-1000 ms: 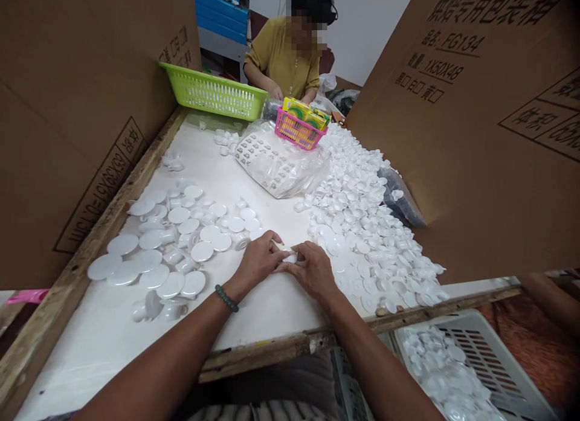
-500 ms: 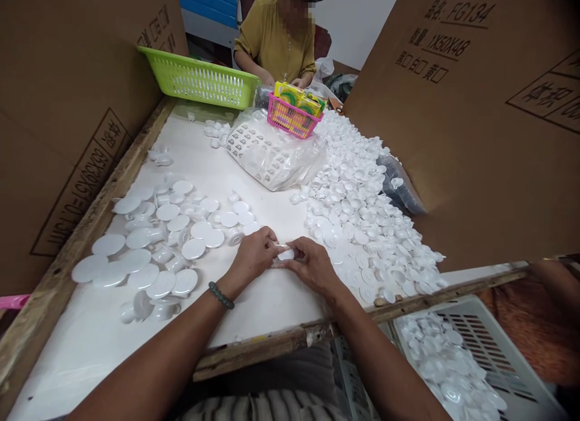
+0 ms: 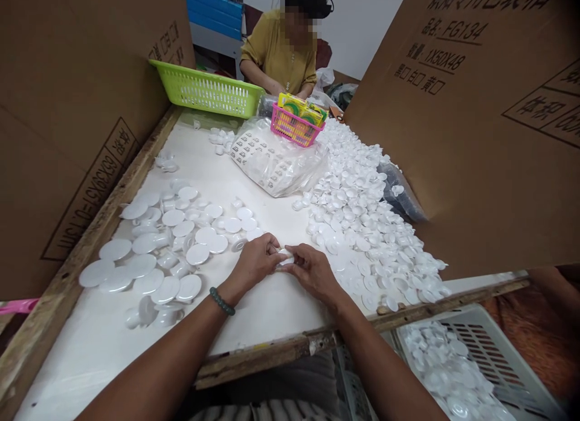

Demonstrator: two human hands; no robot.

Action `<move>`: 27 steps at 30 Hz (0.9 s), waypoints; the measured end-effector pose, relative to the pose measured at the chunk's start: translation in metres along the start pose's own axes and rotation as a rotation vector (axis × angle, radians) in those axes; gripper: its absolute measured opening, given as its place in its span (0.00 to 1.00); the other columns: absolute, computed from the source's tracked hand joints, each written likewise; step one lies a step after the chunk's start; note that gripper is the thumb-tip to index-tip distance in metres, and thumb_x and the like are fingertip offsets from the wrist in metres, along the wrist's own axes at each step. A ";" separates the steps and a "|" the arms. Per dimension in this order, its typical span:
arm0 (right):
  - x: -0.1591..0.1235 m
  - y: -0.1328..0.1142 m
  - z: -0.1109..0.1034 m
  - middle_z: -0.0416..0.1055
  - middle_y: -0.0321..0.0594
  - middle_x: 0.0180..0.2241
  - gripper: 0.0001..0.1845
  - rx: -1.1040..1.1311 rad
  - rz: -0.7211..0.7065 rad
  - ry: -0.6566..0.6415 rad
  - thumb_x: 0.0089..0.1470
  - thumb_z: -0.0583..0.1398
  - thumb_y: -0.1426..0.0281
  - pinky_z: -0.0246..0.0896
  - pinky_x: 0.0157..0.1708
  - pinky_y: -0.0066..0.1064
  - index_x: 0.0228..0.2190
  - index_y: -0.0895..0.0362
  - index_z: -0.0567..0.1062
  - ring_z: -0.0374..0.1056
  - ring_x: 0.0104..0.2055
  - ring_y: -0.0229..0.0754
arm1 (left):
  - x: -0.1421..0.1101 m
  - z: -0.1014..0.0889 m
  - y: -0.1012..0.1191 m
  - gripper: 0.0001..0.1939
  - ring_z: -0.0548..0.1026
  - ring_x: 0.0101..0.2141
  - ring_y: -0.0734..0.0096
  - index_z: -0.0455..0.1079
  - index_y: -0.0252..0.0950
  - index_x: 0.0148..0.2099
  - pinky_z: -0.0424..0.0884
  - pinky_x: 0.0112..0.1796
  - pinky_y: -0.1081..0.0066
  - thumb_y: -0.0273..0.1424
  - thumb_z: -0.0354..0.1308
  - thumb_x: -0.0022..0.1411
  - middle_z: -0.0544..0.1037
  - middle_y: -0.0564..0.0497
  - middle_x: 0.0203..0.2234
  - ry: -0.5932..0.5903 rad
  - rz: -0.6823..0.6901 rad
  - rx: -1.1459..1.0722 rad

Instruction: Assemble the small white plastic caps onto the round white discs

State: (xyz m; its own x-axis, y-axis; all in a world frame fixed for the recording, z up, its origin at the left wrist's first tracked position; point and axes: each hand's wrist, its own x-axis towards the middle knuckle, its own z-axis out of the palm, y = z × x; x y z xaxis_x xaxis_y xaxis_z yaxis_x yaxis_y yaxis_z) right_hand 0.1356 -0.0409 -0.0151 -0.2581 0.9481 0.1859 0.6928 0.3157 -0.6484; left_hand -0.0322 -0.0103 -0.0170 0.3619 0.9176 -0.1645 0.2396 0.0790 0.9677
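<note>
My left hand (image 3: 255,263) and my right hand (image 3: 312,270) meet over the white table top (image 3: 254,312), fingers pinched together on one small white plastic part (image 3: 285,256) between them. A green bead bracelet sits on my left wrist. To the left lie several round white plastic discs (image 3: 163,252), some flat and some on their sides. To the right a large heap of small white plastic parts (image 3: 362,221) spreads along the table.
A clear bag of white pieces (image 3: 272,161), a pink basket (image 3: 294,128) and a green basket (image 3: 208,95) stand at the far end, where a person in a yellow top (image 3: 283,52) works. Cardboard boxes wall both sides. A white crate (image 3: 457,366) of parts sits lower right.
Both hands stay together on the small white part, with only slight finger movement. The view has shifted a little with my head.
</note>
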 end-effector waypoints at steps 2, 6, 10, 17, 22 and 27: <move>0.001 0.000 0.000 0.65 0.35 0.25 0.16 -0.002 -0.002 0.015 0.49 0.61 0.62 0.58 0.29 0.29 0.38 0.57 0.73 0.61 0.28 0.37 | 0.001 0.001 0.002 0.11 0.68 0.17 0.76 0.62 0.37 0.32 0.61 0.21 0.75 0.36 0.58 0.50 0.69 0.58 0.17 0.003 -0.020 0.045; 0.002 -0.002 0.001 0.65 0.35 0.24 0.15 -0.026 -0.001 0.022 0.48 0.62 0.61 0.58 0.28 0.28 0.35 0.58 0.74 0.61 0.27 0.36 | 0.001 0.001 0.003 0.11 0.68 0.16 0.76 0.61 0.37 0.30 0.60 0.20 0.75 0.37 0.58 0.50 0.68 0.59 0.16 -0.001 -0.020 0.064; 0.001 -0.003 0.000 0.65 0.34 0.24 0.14 0.011 0.038 0.021 0.47 0.63 0.63 0.57 0.27 0.27 0.36 0.57 0.74 0.61 0.26 0.35 | 0.001 -0.001 0.001 0.12 0.69 0.17 0.75 0.61 0.37 0.30 0.61 0.21 0.75 0.38 0.58 0.50 0.69 0.58 0.15 -0.019 -0.009 0.018; 0.002 -0.001 -0.002 0.66 0.34 0.26 0.17 0.095 0.035 -0.035 0.47 0.63 0.67 0.59 0.31 0.29 0.41 0.55 0.74 0.62 0.29 0.36 | 0.004 0.001 -0.004 0.13 0.70 0.17 0.74 0.63 0.37 0.29 0.62 0.21 0.75 0.41 0.56 0.52 0.70 0.57 0.14 -0.011 -0.008 0.025; 0.004 0.004 -0.003 0.67 0.34 0.26 0.17 0.152 0.082 -0.025 0.45 0.64 0.66 0.59 0.30 0.28 0.40 0.54 0.75 0.62 0.28 0.35 | 0.003 0.003 0.002 0.12 0.69 0.15 0.74 0.62 0.37 0.28 0.61 0.19 0.75 0.40 0.55 0.53 0.73 0.55 0.16 0.002 -0.047 0.093; 0.003 0.007 -0.005 0.70 0.33 0.26 0.12 0.192 0.150 -0.007 0.47 0.63 0.66 0.58 0.32 0.28 0.37 0.53 0.77 0.64 0.29 0.35 | 0.000 0.000 0.005 0.10 0.69 0.16 0.74 0.62 0.37 0.32 0.62 0.20 0.75 0.38 0.56 0.53 0.72 0.56 0.16 0.018 -0.065 0.026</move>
State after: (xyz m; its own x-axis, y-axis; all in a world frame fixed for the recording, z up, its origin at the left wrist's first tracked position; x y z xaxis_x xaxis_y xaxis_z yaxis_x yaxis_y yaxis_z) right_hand 0.1427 -0.0360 -0.0152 -0.1672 0.9833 0.0721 0.5830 0.1576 -0.7971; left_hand -0.0307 -0.0097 -0.0120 0.3290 0.9176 -0.2232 0.2857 0.1286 0.9497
